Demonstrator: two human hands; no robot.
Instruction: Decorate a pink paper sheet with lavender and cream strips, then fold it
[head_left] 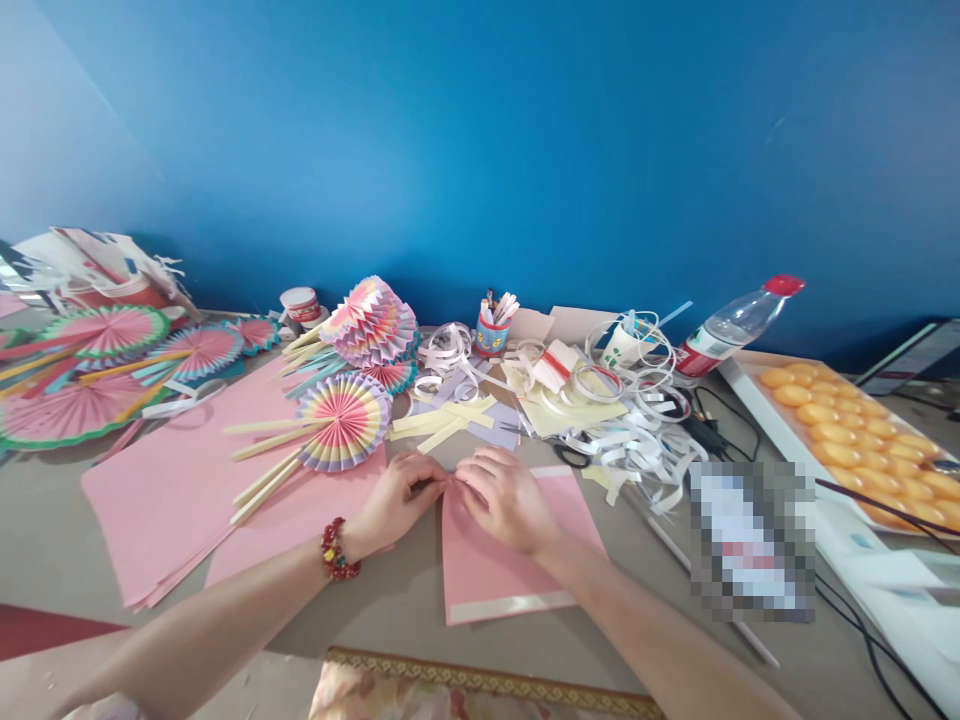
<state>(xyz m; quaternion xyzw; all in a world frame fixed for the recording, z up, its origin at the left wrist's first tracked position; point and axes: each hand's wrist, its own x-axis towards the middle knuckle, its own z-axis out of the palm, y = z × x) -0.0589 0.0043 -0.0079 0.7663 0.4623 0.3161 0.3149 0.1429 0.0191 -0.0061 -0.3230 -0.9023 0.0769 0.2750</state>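
Note:
A pink sheet of paper [517, 560] lies before me, with pale tape-like strips along its near and far edges. My left hand [397, 500] pinches the sheet's left far corner with thumb and fingertips; a red beaded bracelet circles that wrist. My right hand [502, 495] rests over the paper and closes its fingers on the same corner, so both sets of fingertips meet. Just left of my hands, a pleated paper fan [343, 422] with pale sticks lies on larger pink sheets [180, 500].
More paper fans [112, 335] pile up at the left. Behind my hands are a decorated cup [492, 335], black scissors [574, 455] and curled white strips [637, 450]. A plastic bottle [735, 325], a tray of yellow rounded items [847, 420] and black cables stand at the right.

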